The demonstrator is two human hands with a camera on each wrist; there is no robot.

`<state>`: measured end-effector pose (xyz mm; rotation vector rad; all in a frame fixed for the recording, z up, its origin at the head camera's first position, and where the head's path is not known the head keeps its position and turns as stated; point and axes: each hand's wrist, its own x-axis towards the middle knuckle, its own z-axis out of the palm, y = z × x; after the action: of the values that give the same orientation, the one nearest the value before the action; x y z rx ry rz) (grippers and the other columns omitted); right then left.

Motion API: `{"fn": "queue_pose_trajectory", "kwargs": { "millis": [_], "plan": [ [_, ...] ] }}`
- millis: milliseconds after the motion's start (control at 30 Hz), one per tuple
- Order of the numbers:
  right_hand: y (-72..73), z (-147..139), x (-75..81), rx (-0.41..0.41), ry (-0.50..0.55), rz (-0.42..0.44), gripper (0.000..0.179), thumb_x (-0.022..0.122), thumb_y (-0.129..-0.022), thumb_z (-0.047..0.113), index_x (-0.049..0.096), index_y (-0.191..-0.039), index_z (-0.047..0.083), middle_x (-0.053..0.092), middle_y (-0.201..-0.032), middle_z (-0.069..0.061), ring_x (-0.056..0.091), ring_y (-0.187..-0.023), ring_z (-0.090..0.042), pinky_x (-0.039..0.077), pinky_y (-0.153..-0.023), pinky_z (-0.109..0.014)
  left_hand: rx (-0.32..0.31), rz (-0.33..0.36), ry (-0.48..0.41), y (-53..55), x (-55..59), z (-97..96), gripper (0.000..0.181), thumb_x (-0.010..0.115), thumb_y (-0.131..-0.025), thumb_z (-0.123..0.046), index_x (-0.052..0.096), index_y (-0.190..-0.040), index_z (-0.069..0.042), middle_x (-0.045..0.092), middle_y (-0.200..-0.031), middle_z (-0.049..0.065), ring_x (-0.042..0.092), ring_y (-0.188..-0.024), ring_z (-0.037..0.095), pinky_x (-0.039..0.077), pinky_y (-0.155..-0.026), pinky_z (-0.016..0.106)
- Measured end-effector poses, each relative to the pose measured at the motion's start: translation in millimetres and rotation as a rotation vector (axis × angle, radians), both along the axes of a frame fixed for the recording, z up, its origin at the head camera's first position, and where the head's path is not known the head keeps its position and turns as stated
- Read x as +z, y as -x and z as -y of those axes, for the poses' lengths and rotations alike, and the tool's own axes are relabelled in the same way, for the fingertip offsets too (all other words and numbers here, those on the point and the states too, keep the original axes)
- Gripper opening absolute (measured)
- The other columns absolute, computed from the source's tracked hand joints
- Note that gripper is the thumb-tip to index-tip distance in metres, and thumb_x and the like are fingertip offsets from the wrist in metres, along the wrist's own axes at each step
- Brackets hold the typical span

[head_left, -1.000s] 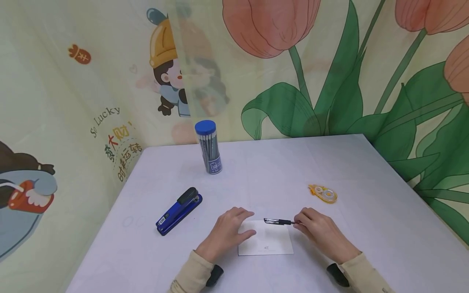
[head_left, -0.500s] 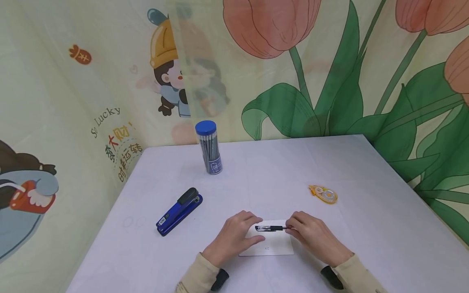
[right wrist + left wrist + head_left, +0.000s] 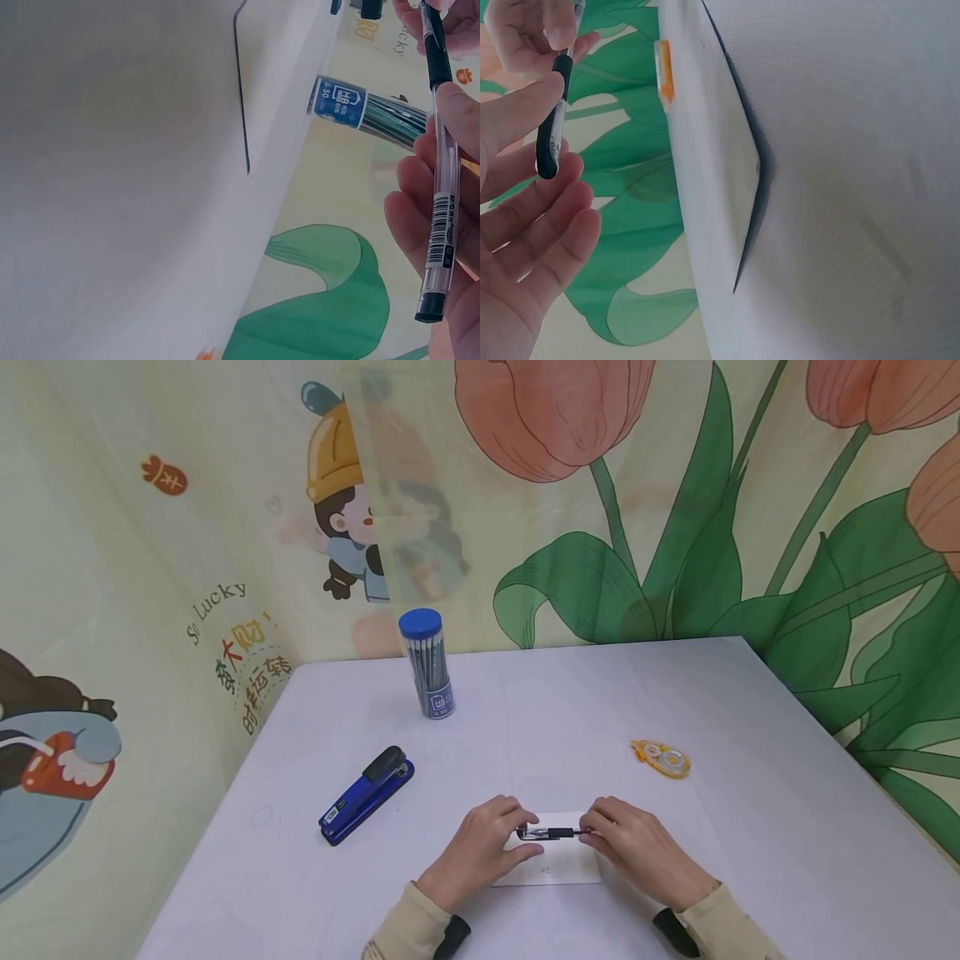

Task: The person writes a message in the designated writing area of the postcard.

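Observation:
My right hand (image 3: 637, 843) pinches the clear barrel of a black-capped gel pen (image 3: 558, 833) between thumb and fingers. The pen lies level, its cap pointing left; in the right wrist view a barcode label shows on its barrel (image 3: 441, 225). My left hand (image 3: 483, 843) is around the capped end, thumb and fingers spread to either side of it. In the left wrist view its thumb overlaps the black grip, and the fingers (image 3: 547, 232) are loosely bent beside the cap. Under the pen, a white card-like pad (image 3: 558, 868) lies flat on the table, partly covered by the left hand.
A blue stapler (image 3: 366, 795) lies to the left. Farther back stands a clear tub of pencils (image 3: 429, 668) with a blue lid. An orange correction tape (image 3: 662, 758) lies at the right on the white-covered table (image 3: 750, 852). A printed curtain (image 3: 570, 527) hangs behind.
The right hand has carried the pen left and slightly nearer to the body. The left hand has moved right, so the capped end now lies between its thumb and fingers.

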<state>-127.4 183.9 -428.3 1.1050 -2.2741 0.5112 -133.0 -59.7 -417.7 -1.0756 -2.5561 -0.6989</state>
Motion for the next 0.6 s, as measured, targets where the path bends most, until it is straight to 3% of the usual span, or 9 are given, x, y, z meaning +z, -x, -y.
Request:
{"fn": "queue_pose_trajectory", "kwargs": {
  "millis": [600],
  "plan": [
    [0.1,1.7,-4.5,0.023,0.015,0.002,0.034,0.042,-0.099,0.038,0.064,-0.088,0.014,0.053,-0.085,0.009,0.046,-0.072,-0.001,0.04,-0.062,-0.01,-0.041,-0.003,-0.042,1.8,-5.6,0.0,0.016,0.079,-0.078,-0.02,0.073,-0.087,-0.008,0.062,-0.078,-0.004,0.051,-0.07,0.002,0.04,-0.063,0.009]
  ]
}}
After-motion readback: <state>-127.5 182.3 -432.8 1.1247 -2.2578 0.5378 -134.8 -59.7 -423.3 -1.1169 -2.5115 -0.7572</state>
